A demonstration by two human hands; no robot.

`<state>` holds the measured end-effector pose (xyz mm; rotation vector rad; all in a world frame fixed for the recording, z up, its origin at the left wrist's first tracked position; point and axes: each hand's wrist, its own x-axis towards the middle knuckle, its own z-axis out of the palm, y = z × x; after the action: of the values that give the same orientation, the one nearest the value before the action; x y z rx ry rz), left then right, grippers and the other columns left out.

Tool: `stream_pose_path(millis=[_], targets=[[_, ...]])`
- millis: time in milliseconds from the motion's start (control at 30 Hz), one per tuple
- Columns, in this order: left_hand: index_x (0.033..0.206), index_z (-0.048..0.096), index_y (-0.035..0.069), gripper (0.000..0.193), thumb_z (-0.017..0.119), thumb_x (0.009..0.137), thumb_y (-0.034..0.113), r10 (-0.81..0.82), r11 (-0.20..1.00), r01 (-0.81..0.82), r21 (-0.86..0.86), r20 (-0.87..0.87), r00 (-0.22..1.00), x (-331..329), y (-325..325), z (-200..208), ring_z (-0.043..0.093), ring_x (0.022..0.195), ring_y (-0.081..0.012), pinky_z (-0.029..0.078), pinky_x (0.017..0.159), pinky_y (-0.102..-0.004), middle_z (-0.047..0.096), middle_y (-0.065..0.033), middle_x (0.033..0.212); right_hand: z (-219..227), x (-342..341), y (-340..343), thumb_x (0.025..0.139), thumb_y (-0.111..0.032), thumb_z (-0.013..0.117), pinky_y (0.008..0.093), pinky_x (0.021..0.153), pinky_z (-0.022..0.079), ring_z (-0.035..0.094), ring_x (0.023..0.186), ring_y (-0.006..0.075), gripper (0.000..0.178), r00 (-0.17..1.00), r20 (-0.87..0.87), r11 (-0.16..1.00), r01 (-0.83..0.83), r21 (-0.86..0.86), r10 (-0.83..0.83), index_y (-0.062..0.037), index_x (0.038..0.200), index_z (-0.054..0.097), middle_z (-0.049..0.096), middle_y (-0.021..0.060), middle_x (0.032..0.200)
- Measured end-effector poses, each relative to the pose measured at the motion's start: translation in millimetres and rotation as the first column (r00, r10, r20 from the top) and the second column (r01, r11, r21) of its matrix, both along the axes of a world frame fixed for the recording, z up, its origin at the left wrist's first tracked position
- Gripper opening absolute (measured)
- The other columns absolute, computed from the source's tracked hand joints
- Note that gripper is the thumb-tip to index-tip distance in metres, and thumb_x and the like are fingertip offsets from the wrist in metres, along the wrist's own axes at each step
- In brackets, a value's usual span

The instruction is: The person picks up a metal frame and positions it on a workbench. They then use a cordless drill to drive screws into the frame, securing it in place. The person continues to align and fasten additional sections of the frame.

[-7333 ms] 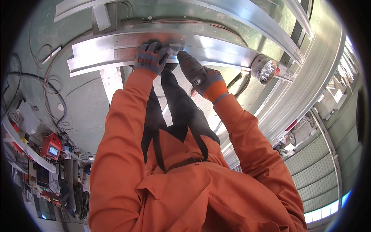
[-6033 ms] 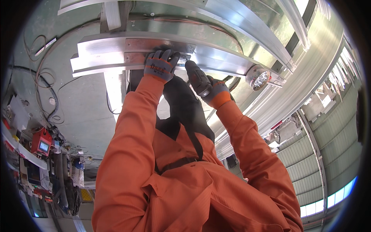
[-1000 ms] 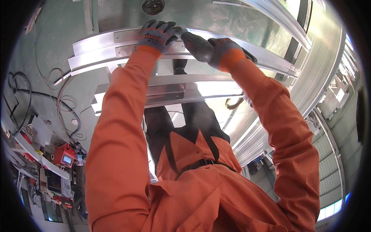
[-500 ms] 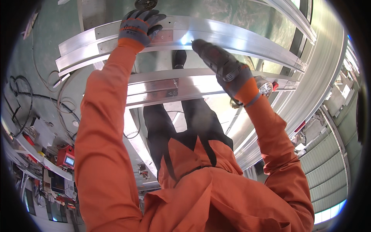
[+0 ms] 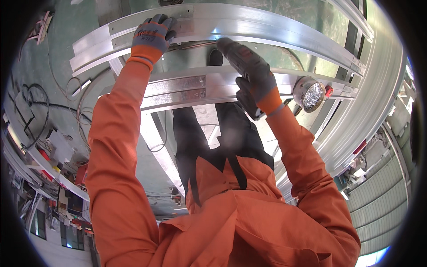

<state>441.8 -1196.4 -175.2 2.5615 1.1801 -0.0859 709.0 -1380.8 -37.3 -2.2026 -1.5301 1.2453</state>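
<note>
My left hand (image 5: 152,34), in a grey and orange glove, rests on the far aluminium profile (image 5: 267,29). Its fingers lie over the upper face, slightly bent, with the thumb to the right. In my right hand (image 5: 263,91), gloved alike, is a dark grey power drill (image 5: 245,62), gripped by its handle. The drill's nose points up and left at the near edge of that profile; whether the bit touches the metal I cannot tell. A nearer aluminium profile (image 5: 220,84) crosses below both hands.
A round tin (image 5: 310,94) of shiny small metal pieces sits on the nearer profile, beside a red object (image 5: 328,91). Long stacked profiles (image 5: 378,66) run along the right. Cables (image 5: 38,109) lie on the floor at left. My legs stand under the nearer profile.
My view has shifted, and the profiles appear higher. The drill has moved left relative to the nearer profile, bringing the tin fully into sight. My left hand's fingers have drawn in.
</note>
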Motion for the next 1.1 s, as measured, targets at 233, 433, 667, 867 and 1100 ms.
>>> stream_pose_path(millis=[233,433,667,867,1100], targets=[[0.126,0.066,0.020,0.035,0.066,0.092,0.028,0.027,0.998,-0.030,-0.046,-0.065,0.997,13.8,-1.0,13.1,0.061,0.117,-0.0321,0.053,0.097,-0.0468,0.060,-0.0078,0.133,-36.1,-4.3,39.7,0.082,-0.006,0.075,0.0323,0.054,0.051,0.062,0.059,0.0169,0.027,0.703,-0.471,0.844,0.411,-0.344,-0.534,0.0001,0.107,0.067,0.067,0.0078,0.075],[0.125,0.066,0.021,0.034,0.066,0.092,0.030,0.031,0.999,-0.034,-0.030,-0.088,0.996,11.9,-2.3,12.7,0.061,0.120,-0.0315,0.054,0.099,-0.0468,0.059,-0.0076,0.137,-48.3,-22.2,61.5,0.083,-0.003,0.075,0.0282,0.051,0.050,0.060,0.064,0.0128,0.028,0.461,-0.576,0.737,0.411,-0.536,-0.675,-0.0020,0.110,0.066,0.062,0.0042,0.076],[0.124,0.067,0.021,0.034,0.067,0.092,0.030,0.032,0.995,-0.040,-0.094,-0.084,0.996,14.4,1.1,20.7,0.059,0.123,-0.0310,0.054,0.099,-0.0473,0.058,-0.0074,0.140,-49.8,-32.5,60.9,0.084,-0.002,0.071,0.0290,0.050,0.047,0.059,0.063,0.0119,0.024,0.530,-0.510,0.732,0.421,-0.536,-0.677,-0.0044,0.107,0.068,0.064,0.0043,0.076],[0.128,0.065,0.022,0.039,0.065,0.092,0.038,0.060,0.998,-0.061,-0.002,-0.090,0.994,3.7,-7.8,7.5,0.058,0.121,-0.0308,0.052,0.098,-0.0470,0.058,-0.0052,0.137,-26.4,-46.0,90.9,0.077,-0.019,0.072,0.0382,0.064,0.054,0.068,0.068,0.0256,0.032,0.981,-0.092,0.907,0.121,-0.403,-0.172,-0.0025,0.105,0.070,0.070,0.0145,0.079],[0.127,0.067,0.023,0.035,0.063,0.094,0.033,0.091,0.990,-0.099,-0.103,-0.085,0.992,12.0,-4.6,22.9,0.059,0.123,-0.0325,0.052,0.102,-0.0464,0.059,-0.0053,0.141,3.3,-61.6,118.8,0.081,-0.024,0.062,0.0433,0.090,0.055,0.069,0.102,0.0358,0.035,0.935,0.199,0.877,-0.181,-0.446,0.294,-0.0073,0.110,0.071,0.073,0.0184,0.104]])
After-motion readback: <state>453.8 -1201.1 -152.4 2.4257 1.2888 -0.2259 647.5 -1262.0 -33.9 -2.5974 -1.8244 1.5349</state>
